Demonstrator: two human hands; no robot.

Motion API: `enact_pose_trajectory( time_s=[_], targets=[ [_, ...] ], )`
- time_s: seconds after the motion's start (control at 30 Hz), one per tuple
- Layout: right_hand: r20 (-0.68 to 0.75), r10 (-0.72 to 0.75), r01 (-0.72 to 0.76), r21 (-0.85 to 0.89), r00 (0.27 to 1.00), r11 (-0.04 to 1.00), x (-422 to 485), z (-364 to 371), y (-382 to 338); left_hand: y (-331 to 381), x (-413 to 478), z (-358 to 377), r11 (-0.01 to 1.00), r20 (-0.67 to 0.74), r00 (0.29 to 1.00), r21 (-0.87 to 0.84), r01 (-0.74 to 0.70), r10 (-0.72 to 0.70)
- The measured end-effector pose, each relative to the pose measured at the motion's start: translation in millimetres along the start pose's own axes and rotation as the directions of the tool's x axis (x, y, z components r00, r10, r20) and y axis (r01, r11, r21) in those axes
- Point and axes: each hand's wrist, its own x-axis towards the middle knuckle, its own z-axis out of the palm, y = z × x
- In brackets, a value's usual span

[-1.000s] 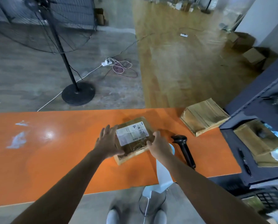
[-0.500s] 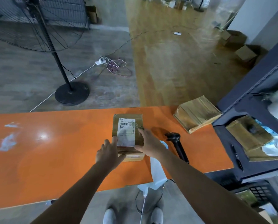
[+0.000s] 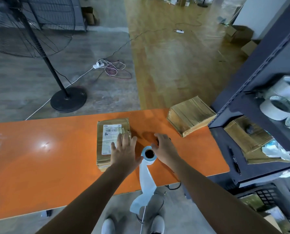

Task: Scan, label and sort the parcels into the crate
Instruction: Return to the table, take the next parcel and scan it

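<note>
Presently the left hand [image 3: 124, 149] lies flat on the labelled parcel [image 3: 107, 139], fingers straight and slightly apart, the tips on the label's right edge. The parcel rests on the orange table [image 3: 48, 157]. The right hand [image 3: 165, 149] has its fingers loosely bent, just right of the label roll [image 3: 148, 154]; whether they grip anything beneath cannot be told. A second parcel [image 3: 189, 114] lies beyond the right fingertips, well apart.
</note>
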Motion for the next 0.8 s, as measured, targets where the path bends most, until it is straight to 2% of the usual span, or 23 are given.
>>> enact_pose_trajectory(
  time_s=[0.23, 0.33, 0.4, 0.5, 0.67, 0.8],
  targets=[
    [-0.033, 0.15, -0.148, 0.058, 0.988, 0.987, -2, 0, 60, 52, 9, 7, 0.998, 0.033, 0.998, 0.037, -0.048, 0.047],
    [0.085, 0.223, -0.23, 0.092, 0.971, 0.969, -1, 5, 78, 65, 6, 8, 0.999, 0.055, 0.998, 0.047, -0.025, 0.023],
    [0.187, 0.222, -0.242, 0.089, 0.957, 0.966, 1, 9, 87, 71, 4, 8, 0.999, 0.074, 0.997, 0.052, 0.001, -0.004],
    [0.256, 0.207, -0.243, 0.117, 0.944, 0.963, 3, 9, 89, 75, 0, 5, 0.999, 0.083, 0.996, 0.045, 0.021, -0.025],
    [0.291, 0.219, -0.301, 0.277, 0.931, 0.913, -2, -4, 73, 61, -4, 1, 0.999, 0.082, 0.996, 0.04, 0.019, -0.022],
    [0.279, 0.229, -0.345, 0.505, 0.933, 0.791, -10, -21, 48, 33, -6, 2, 0.999, 0.056, 0.998, 0.044, 0.029, -0.032]
  ],
)
